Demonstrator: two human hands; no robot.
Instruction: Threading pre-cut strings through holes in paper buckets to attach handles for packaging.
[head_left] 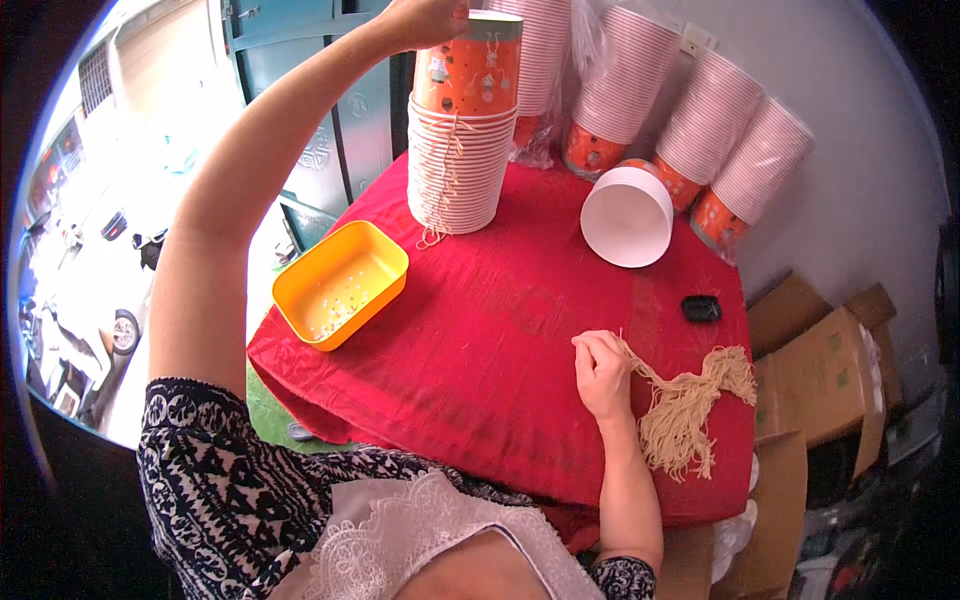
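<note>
My left hand [425, 22] reaches up to the base of the top bucket in a tall stack of upside-down paper buckets [462, 75], orange with white rims. Its fingers look curled, but the picture's upper edge cuts them off, so their grip is hidden. Down the front of that stack hangs a knotted beige string [452, 165], its end lying on the cloth. My right hand [603, 375] is closed above the red cloth, with beige strands leading from it to a bundle of beige strings [690, 415] at its right.
A red-covered table [480, 350] carries a yellow tray [375, 295] with small pale bits, a tipped white-lined bucket [627, 217] and a small black object [701, 308]. Wrapped bucket stacks [627, 75] line the wall. Cardboard boxes [815, 380] stand at the right.
</note>
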